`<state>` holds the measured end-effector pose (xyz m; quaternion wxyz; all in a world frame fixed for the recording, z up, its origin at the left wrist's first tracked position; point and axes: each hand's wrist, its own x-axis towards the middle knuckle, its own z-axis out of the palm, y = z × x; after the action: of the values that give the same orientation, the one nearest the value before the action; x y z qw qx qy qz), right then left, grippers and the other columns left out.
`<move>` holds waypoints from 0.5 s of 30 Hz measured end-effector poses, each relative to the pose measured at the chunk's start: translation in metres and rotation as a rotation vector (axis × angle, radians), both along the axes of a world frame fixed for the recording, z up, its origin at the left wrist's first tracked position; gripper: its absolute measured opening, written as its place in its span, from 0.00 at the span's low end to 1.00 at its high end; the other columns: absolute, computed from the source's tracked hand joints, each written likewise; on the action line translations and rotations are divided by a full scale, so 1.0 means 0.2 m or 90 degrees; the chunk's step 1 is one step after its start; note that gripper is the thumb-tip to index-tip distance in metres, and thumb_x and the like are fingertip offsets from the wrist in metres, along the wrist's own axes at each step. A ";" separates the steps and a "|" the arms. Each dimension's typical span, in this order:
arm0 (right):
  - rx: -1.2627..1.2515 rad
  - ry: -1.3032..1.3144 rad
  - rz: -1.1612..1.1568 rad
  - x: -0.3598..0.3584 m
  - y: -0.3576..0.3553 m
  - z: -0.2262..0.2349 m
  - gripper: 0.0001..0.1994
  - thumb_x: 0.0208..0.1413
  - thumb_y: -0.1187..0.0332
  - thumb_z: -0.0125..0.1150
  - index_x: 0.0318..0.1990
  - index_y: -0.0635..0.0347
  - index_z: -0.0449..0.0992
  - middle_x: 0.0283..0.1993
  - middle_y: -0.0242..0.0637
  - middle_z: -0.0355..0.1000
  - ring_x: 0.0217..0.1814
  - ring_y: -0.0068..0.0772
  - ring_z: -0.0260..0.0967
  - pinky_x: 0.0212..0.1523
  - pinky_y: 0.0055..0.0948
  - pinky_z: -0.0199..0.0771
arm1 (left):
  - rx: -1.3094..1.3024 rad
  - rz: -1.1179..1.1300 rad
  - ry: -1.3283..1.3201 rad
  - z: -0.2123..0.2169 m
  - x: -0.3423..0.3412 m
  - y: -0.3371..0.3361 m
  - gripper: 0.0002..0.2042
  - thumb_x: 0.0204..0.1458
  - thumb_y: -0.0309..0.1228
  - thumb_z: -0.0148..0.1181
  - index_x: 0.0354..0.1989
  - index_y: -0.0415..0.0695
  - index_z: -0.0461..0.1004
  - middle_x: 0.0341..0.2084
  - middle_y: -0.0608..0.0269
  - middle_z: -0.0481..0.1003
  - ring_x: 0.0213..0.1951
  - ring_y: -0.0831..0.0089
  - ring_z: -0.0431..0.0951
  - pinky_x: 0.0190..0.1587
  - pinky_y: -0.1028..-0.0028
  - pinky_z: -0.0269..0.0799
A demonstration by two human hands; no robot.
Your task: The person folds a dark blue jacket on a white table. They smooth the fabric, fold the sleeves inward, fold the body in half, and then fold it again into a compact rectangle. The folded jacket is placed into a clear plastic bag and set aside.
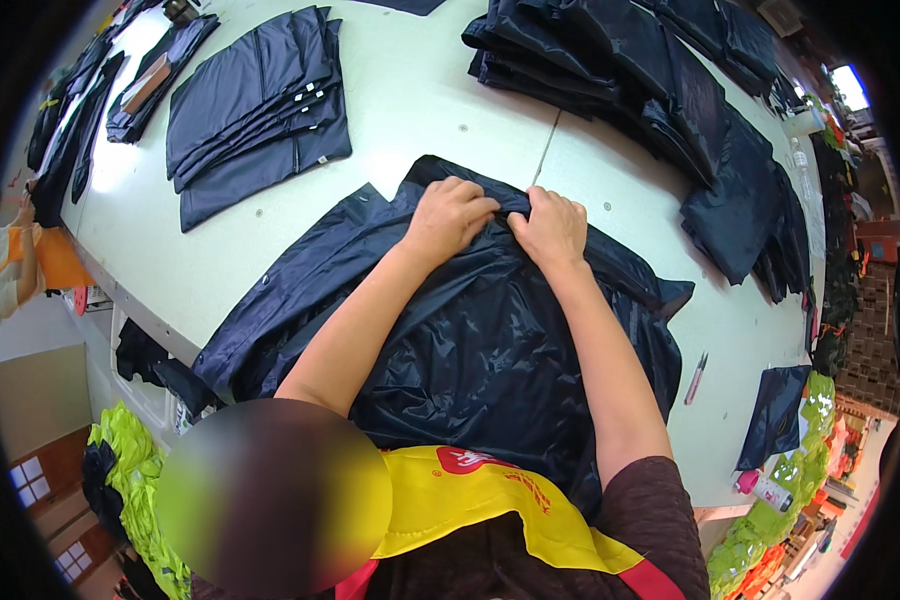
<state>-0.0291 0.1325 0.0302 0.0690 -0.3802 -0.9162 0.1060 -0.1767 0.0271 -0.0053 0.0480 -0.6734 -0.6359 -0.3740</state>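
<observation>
A shiny dark navy jacket [470,350] lies spread and wrinkled on the table in front of me, reaching to my body. At its far edge my left hand [448,217] is closed, fingers pinching the fabric. Close beside it on the right, my right hand [553,228] grips the same edge, thumb toward the left hand. Between the two hands a short fold of cloth shows. A loose flap of the jacket stands up beyond my left hand, and another corner sticks out at the right.
Folded dark garments [260,95] are stacked at the far left, with larger piles [610,75] at the far right. A pen [696,379] lies right of the jacket. A small dark folded piece [775,415] and a bottle [765,489] sit near the right edge. Another person [20,260] is at the left.
</observation>
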 end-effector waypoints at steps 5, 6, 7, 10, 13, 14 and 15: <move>0.067 0.179 0.089 0.15 0.02 0.00 0.25 0.47 0.55 0.62 0.49 0.61 0.72 0.41 0.43 0.74 0.47 0.41 0.69 0.53 0.41 0.59 | -0.016 0.116 0.011 -0.01 -0.01 0.01 0.06 0.45 0.31 0.62 0.32 0.46 0.77 0.27 0.65 0.73 0.34 0.64 0.72 0.37 0.67 0.65; 0.091 0.192 0.095 0.21 0.01 0.04 0.26 0.47 0.53 0.63 0.51 0.60 0.71 0.42 0.43 0.74 0.48 0.41 0.69 0.54 0.41 0.58 | -0.011 0.155 0.021 0.00 0.00 0.01 0.05 0.46 0.30 0.61 0.31 0.45 0.77 0.27 0.65 0.73 0.34 0.64 0.72 0.37 0.68 0.65; 0.080 0.129 0.075 0.28 0.00 0.05 0.29 0.47 0.50 0.62 0.53 0.59 0.69 0.51 0.42 0.70 0.56 0.40 0.64 0.58 0.47 0.54 | 0.005 0.174 0.010 0.02 0.02 0.01 0.05 0.46 0.29 0.61 0.31 0.45 0.77 0.27 0.64 0.74 0.34 0.64 0.72 0.37 0.67 0.65; 0.143 0.009 0.012 0.45 -0.04 -0.03 0.32 0.48 0.48 0.62 0.57 0.58 0.66 0.59 0.42 0.64 0.61 0.41 0.59 0.61 0.51 0.50 | 0.016 0.155 -0.056 0.08 0.13 0.01 0.05 0.46 0.30 0.61 0.30 0.44 0.77 0.29 0.61 0.74 0.34 0.61 0.73 0.38 0.65 0.68; 0.102 0.001 0.017 0.47 -0.02 -0.06 0.35 0.47 0.47 0.63 0.59 0.56 0.63 0.60 0.40 0.61 0.63 0.40 0.56 0.62 0.51 0.48 | -0.076 0.174 -0.175 0.09 0.29 0.04 0.10 0.42 0.35 0.66 0.29 0.43 0.77 0.28 0.60 0.75 0.35 0.61 0.74 0.37 0.67 0.71; 0.097 0.009 0.017 0.46 -0.02 -0.07 0.35 0.47 0.47 0.63 0.59 0.56 0.62 0.60 0.40 0.61 0.63 0.40 0.56 0.62 0.50 0.47 | -0.067 0.173 -0.163 0.10 0.31 0.05 0.10 0.42 0.35 0.67 0.29 0.43 0.77 0.27 0.60 0.75 0.35 0.61 0.74 0.36 0.66 0.71; 0.106 0.013 0.020 0.46 -0.01 -0.08 0.35 0.47 0.48 0.63 0.59 0.56 0.62 0.59 0.40 0.62 0.63 0.40 0.55 0.63 0.48 0.47 | -0.058 0.174 -0.150 0.11 0.32 0.06 0.11 0.41 0.36 0.67 0.29 0.43 0.77 0.27 0.60 0.75 0.35 0.61 0.74 0.36 0.66 0.71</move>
<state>0.0637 0.1299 0.0138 0.1080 -0.3575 -0.9270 0.0342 -0.1120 0.0400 0.0160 -0.0071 -0.5339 -0.7386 -0.4116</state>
